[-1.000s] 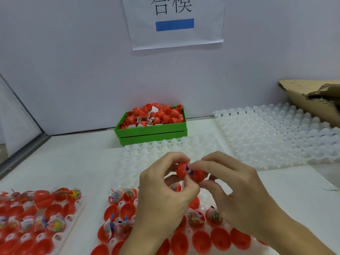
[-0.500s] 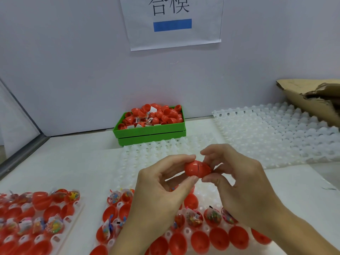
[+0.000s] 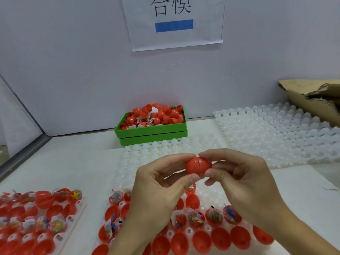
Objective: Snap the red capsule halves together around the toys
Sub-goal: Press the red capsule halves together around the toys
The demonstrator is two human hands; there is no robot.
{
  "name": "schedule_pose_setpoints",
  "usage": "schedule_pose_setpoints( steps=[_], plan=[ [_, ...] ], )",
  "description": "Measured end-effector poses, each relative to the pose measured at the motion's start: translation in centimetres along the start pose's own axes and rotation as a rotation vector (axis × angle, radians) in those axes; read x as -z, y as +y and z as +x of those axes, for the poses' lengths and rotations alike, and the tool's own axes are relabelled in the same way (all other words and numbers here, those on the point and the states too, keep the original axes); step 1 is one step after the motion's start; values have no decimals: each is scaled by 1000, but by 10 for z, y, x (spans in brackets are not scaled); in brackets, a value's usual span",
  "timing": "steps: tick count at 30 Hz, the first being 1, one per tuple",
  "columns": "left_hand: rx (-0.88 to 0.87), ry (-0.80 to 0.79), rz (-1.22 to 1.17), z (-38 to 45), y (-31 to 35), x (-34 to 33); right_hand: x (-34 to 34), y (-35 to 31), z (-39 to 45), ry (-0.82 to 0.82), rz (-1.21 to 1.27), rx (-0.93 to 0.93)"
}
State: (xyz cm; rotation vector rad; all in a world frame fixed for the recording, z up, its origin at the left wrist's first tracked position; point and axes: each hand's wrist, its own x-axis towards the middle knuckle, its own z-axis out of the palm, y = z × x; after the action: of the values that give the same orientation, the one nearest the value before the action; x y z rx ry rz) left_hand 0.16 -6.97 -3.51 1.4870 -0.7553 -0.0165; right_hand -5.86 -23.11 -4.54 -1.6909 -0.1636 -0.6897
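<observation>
Trays came first on the near left: a white tray (image 3: 73, 216) packed with open red halves (image 3: 53, 214) and small bagged toys (image 3: 57, 224). Just right of it, a second white tray (image 3: 207, 228) held more red halves, some with toy packets in them, partly hidden under the person's wrists. Above that tray the left hand (image 3: 156, 188) pinched the left end of a red capsule (image 3: 198, 165), thumb below and forefinger on top. The right hand (image 3: 244, 179) pinched the capsule's right end the same way, its fingers curled around it. The two halves met at a thin visible seam, held in the air between both hands. Farther back sat a green bin (image 3: 150, 132) heaped with red halves. On the far right lay empty white trays (image 3: 276, 135) and torn cardboard (image 3: 312, 96).
</observation>
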Motion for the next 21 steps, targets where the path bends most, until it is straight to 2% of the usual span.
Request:
schedule_pose_setpoints(
  steps=[5, 11, 21],
  plan=[
    [18, 45, 0, 1, -1, -2, -3, -5, 2, 23, 88, -100],
    [34, 18, -3, 1, 0, -2, -4, -11, 4, 52, 199, -165],
    [25, 74, 56, 1, 0, -2, -3, -13, 2, 57, 140, -182]
  ],
)
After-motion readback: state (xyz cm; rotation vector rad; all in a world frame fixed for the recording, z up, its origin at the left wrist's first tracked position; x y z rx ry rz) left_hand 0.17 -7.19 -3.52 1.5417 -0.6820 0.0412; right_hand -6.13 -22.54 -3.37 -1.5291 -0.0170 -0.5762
